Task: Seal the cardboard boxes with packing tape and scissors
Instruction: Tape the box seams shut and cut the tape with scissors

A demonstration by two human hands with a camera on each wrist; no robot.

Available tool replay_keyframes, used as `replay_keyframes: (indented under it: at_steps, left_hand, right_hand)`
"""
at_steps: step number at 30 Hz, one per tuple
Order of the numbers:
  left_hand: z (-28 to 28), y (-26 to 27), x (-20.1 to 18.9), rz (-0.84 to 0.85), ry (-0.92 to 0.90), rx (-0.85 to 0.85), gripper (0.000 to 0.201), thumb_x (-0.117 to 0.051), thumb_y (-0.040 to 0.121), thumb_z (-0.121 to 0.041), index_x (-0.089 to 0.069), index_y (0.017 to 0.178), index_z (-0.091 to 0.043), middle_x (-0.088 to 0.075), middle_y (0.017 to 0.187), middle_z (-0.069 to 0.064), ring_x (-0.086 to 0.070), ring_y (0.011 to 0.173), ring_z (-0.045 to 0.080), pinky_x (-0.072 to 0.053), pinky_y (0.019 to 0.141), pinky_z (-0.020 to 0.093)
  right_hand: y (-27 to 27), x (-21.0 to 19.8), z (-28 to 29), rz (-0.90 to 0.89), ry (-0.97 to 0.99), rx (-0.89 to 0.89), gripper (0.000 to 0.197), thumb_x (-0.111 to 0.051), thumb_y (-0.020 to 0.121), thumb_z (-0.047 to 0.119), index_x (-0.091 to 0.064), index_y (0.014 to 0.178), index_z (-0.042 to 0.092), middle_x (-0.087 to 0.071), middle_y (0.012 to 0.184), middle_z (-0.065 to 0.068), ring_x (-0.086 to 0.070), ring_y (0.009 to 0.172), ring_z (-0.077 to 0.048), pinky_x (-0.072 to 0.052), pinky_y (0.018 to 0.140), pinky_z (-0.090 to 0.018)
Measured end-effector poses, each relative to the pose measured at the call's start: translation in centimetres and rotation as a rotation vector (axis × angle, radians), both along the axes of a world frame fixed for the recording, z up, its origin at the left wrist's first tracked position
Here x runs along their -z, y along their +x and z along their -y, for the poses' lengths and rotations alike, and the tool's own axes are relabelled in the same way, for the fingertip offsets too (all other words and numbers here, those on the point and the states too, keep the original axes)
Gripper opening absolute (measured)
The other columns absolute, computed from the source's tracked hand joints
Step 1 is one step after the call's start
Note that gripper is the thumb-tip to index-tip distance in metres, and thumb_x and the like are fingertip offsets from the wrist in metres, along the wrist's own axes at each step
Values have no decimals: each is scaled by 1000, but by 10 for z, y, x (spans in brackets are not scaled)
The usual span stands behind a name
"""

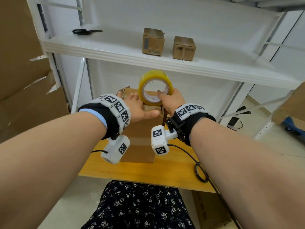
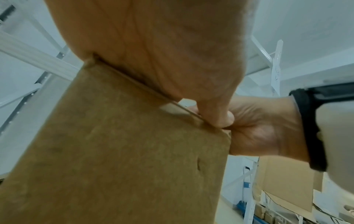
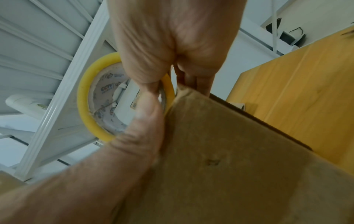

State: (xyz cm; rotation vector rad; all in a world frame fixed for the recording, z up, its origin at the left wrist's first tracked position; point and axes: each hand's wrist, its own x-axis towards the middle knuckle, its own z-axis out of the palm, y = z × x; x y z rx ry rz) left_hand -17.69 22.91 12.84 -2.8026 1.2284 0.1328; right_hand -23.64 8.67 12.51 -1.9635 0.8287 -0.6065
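Note:
A tall brown cardboard box (image 1: 140, 138) stands on the wooden table (image 1: 148, 171). My left hand (image 1: 138, 106) lies flat on its top with fingers straight, the thumb along the near edge. My right hand (image 1: 171, 100) grips a yellow roll of packing tape (image 1: 155, 88) upright at the box's top right, thumb hooked into the core. The left wrist view shows my left hand's palm (image 2: 162, 53) on the box (image 2: 124, 159) rim. The right wrist view shows the tape roll (image 3: 84, 106) held beside the box (image 3: 229, 166). Black scissors (image 1: 85, 31) lie on the white shelf (image 1: 115, 52), far left.
Two small taped cardboard boxes (image 1: 153, 41) (image 1: 184, 48) stand on the shelf above the table. Large flattened cardboard (image 1: 24, 80) leans at the left. A black cable (image 1: 199, 172) trails over the table's right part. Another carton (image 1: 209, 209) sits under the table.

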Motion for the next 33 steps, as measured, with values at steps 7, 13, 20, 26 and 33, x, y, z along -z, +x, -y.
replay_keyframes:
  at_steps: [7, 13, 20, 26, 33]
  left_hand:
    - [-1, -5, -1, 57, 21, 18, 107, -18, 75, -88, -10, 155, -18, -6, 163, 7, -7, 150, 23, 5, 117, 58]
    - [0, -2, -1, 44, 6, 6, 104, -21, 76, -88, -15, 154, -19, -9, 163, 5, -9, 149, 23, 0, 118, 56]
    - [-1, 0, 2, 47, 43, 30, 99, -13, 77, -87, -4, 156, -29, 1, 163, 8, -2, 150, 26, 3, 117, 57]
    - [-1, -2, 2, 67, 32, 21, 97, -16, 76, -88, -8, 155, -32, -1, 163, 5, -4, 150, 25, 3, 116, 60]
    - [0, -3, 0, 54, 40, 8, 99, -16, 76, -89, -6, 155, -31, 0, 163, 8, -2, 150, 26, 4, 116, 60]
  right_hand:
    - [-4, -10, 14, -93, -118, 112, 32, -53, 93, 29, -62, 112, 5, -65, 93, -12, -58, 76, -29, -33, 50, -28]
    - [-11, -8, 12, 15, 70, 106, 38, -60, 85, 35, -52, 115, 12, -64, 95, -8, -65, 82, -29, -55, 75, -40]
    - [-6, 4, 1, 9, 235, 16, 64, -67, 62, 63, -64, 108, 18, -73, 95, -9, -71, 84, -32, -59, 82, -51]
    - [-12, -13, 7, -86, -13, 66, 27, -52, 95, 29, -65, 101, 6, -65, 89, -13, -62, 82, -33, -48, 68, -36]
    - [-16, -10, 8, -83, 15, 123, 30, -51, 93, 30, -65, 109, 8, -69, 96, -15, -66, 85, -34, -58, 77, -45]
